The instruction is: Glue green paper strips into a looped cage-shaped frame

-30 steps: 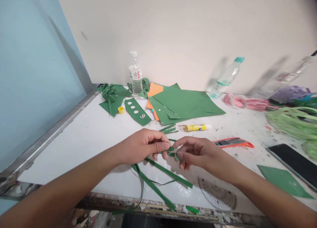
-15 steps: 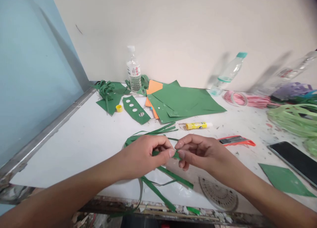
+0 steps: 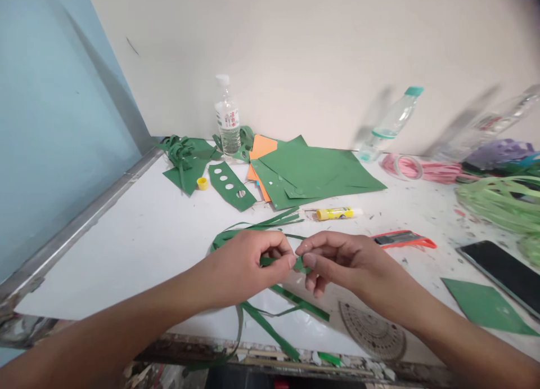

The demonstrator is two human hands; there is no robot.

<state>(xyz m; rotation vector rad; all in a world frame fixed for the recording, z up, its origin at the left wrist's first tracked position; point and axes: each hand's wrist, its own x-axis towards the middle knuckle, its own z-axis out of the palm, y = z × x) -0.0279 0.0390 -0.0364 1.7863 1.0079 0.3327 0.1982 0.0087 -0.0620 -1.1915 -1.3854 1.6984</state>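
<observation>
Head view: the left hand [image 3: 253, 268] hides much of the green strip [image 3: 301, 264], and its full length cannot be made out. The phone [image 3: 502, 273] and light-green strips [image 3: 493, 203] are cut off at the right edge. The right hand [image 3: 343, 259] partly covers the cutter [image 3: 403, 239] (its orange rim shows clearly); beyond the hands lies a glue stick [image 3: 335, 213], and nearer, a clear protractor [image 3: 373, 330]. Both hands pinch narrowly, thumbs against fingers, with the green strip between their fingertips, above loose green strips [image 3: 272, 332].
</observation>
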